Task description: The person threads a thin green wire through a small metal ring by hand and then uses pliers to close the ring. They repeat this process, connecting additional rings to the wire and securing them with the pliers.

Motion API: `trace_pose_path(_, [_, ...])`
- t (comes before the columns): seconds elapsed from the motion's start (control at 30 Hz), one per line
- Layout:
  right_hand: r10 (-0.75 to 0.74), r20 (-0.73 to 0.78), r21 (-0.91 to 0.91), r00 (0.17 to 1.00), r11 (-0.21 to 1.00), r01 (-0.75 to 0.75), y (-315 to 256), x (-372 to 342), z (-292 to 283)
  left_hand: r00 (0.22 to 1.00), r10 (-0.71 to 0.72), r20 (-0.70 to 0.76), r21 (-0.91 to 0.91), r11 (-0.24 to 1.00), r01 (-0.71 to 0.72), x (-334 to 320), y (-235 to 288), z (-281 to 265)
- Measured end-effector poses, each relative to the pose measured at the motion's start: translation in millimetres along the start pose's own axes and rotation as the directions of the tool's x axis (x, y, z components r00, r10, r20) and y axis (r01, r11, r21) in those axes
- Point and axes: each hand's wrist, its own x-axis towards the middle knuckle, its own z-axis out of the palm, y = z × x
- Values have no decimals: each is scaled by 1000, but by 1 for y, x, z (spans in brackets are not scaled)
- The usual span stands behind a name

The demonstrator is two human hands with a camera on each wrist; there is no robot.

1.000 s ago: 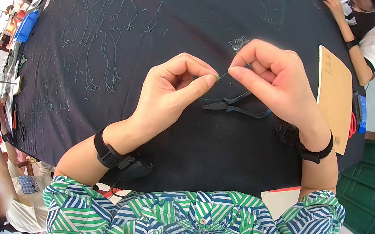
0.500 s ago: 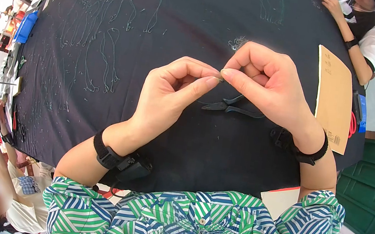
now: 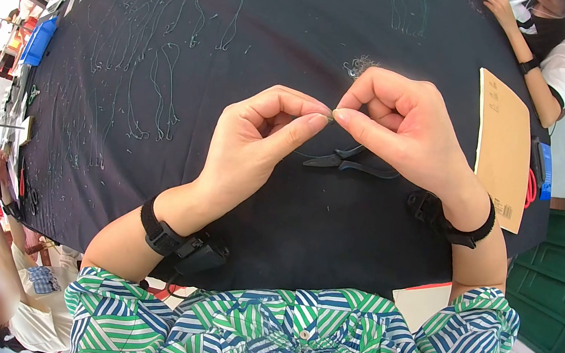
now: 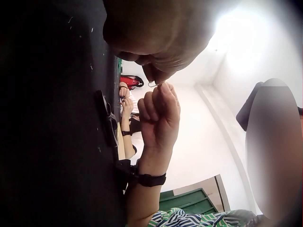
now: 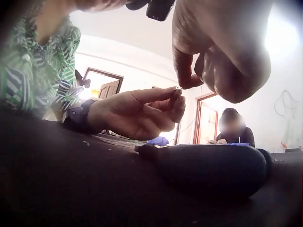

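Observation:
My left hand [image 3: 252, 135] and right hand [image 3: 407, 122] meet fingertip to fingertip above the black cloth in the head view. A tiny curved fish hook [image 4: 151, 84] pokes out from the left thumb and forefinger, which pinch it. Right at those tips, the right thumb and forefinger pinch a thin green line, mostly hidden by the fingers. Black-handled pliers [image 3: 332, 160] lie on the cloth just under the hands, partly covered by the right one; their handles [image 5: 213, 170] loom large in the right wrist view.
A heap of small metal hooks [image 3: 361, 65] lies beyond my right hand. Several lengths of green line [image 3: 156, 95] with hooks spread over the left of the cloth. At right lie a brown paper pad [image 3: 502, 151] and red-handled scissors [image 3: 531, 188]. Other people sit around the table.
The right hand has come left and slightly down, closing the gap to the left fingertips; the stretch of line seen between them is now hidden. The left hand has hardly moved.

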Motion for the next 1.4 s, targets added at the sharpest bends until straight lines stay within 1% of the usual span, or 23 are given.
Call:
trace_pose_path(0.1, [31, 59, -17, 998, 999, -30, 0, 1, -3, 1000, -5, -4, 17, 1000, 5, 0, 0, 0])
trace_pose_path(0.2, [-112, 47, -15, 993, 993, 113, 11, 3, 1, 1000, -14, -12, 48, 999, 14, 0, 0, 0])
trace_pose_path(0.3, [-103, 22, -34, 994, 994, 104, 7, 3, 0, 1000, -12, -18, 66, 998, 13, 0, 0, -1])
trace_pose_path(0.4, [-133, 14, 21, 991, 991, 133, 12, 2, 6, 999, -29, -21, 82, 996, 31, 0, 1, -1])
trace_pose_path(0.5, [15, 80, -10, 997, 1000, -14, -1, 0, 4, 999, -40, -20, 85, 995, 41, 0, 0, -2])
trace_pose_path(0.7, [1, 21, -49, 1000, 999, 0, -1, 1, 7, 999, -37, -26, 90, 995, 40, -1, 3, -2])
trace_pose_path(0.77, [17, 13, -50, 1000, 999, -16, -3, 1, 7, 999, -34, -32, 92, 995, 37, -1, 3, -2])
trace_pose_path(0.87, [10, -2, -51, 1000, 999, -10, -4, -1, 7, 999, -17, -44, 96, 995, 21, 0, 3, -1])
trace_pose_path(0.97, [-13, -27, -56, 1000, 998, 11, -2, -1, 10, 998, 34, -62, 80, 996, -29, 1, -1, 0])
trace_pose_path(1.07, [-19, -34, -93, 999, 995, 16, -5, -1, 9, 997, 31, -67, 76, 997, -25, 2, -1, 0])
trace_pose_path(1.17, [-42, -39, -120, 998, 992, 37, -5, -1, 9, 999, -27, -41, 93, 995, 30, 0, 2, -2])
trace_pose_path(1.27, [-56, -44, -123, 997, 991, 50, -5, 0, 9, 999, -27, -38, 93, 995, 30, 0, 3, -3])
trace_pose_path(1.37, [-64, -44, -119, 997, 991, 58, -4, -1, 10, 999, -14, -42, 114, 993, 19, 0, 2, -3])
trace_pose_path(1.4, [-67, -43, -117, 997, 991, 61, -3, -1, 10, 998, 40, -39, 161, 986, -33, 1, 0, -4])
